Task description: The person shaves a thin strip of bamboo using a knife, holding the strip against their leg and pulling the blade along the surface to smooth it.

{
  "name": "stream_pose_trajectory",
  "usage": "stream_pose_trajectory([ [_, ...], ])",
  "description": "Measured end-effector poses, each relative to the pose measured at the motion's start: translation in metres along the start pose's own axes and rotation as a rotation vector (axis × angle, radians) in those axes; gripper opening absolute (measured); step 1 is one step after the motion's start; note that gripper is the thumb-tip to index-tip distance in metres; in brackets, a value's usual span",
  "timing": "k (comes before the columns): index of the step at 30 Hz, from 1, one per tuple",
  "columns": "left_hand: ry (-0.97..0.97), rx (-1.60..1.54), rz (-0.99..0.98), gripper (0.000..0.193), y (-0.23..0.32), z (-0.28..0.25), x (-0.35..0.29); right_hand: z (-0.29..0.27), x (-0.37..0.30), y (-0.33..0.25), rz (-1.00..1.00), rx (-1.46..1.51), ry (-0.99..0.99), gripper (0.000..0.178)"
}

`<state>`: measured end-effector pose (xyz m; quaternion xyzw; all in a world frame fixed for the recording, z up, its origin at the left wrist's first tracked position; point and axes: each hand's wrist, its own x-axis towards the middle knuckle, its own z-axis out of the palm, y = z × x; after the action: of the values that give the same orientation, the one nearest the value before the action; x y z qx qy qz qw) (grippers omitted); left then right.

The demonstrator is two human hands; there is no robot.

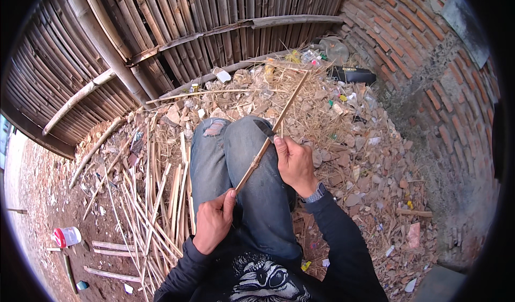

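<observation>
A long split bamboo strip (256,161) with a node in its middle lies slantwise over my knees in worn jeans (242,141). My left hand (213,220) pinches its lower, near end between thumb and fingers. Farther up, my right hand (295,165), with a watch (314,193) at the wrist, is closed round the strip with the thumb on top. The strip's far end points up and to the right, past the knees. Beside it on the right knee is a small dark patch; I cannot tell what it is. The fingers' undersides are hidden.
Several split bamboo strips (155,211) lie piled at my left. Beyond them are a red-and-white tub (66,237) and a stick-like handled thing (70,274). Rubble, straw and litter (343,141) cover the ground. A bamboo wall (177,23) stands ahead, a brick wall (397,28) at right.
</observation>
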<state>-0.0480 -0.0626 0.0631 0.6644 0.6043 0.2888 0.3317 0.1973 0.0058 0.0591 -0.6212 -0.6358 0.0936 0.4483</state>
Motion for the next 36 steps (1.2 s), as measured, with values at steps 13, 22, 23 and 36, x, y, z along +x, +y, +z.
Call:
stream_pose_trajectory([
  [13, -0.097, -0.048, -0.064, 0.048, -0.005, -0.005, -0.002, -0.044, -0.005, -0.025, 0.055, 0.060, -0.166, 0.051],
  [22, -0.079, 0.117, 0.077, 0.036, -0.005, -0.003, -0.002, -0.020, 0.028, -0.003, 0.012, -0.066, -0.065, 0.048],
  [23, -0.079, 0.154, 0.096, 0.036, -0.005, -0.004, 0.000, -0.014, 0.012, -0.010, 0.005, -0.052, -0.152, 0.047],
  [36, -0.114, 0.098, 0.047, 0.038, -0.001, -0.005, 0.004, -0.027, 0.024, -0.007, 0.033, -0.021, -0.093, 0.052],
])
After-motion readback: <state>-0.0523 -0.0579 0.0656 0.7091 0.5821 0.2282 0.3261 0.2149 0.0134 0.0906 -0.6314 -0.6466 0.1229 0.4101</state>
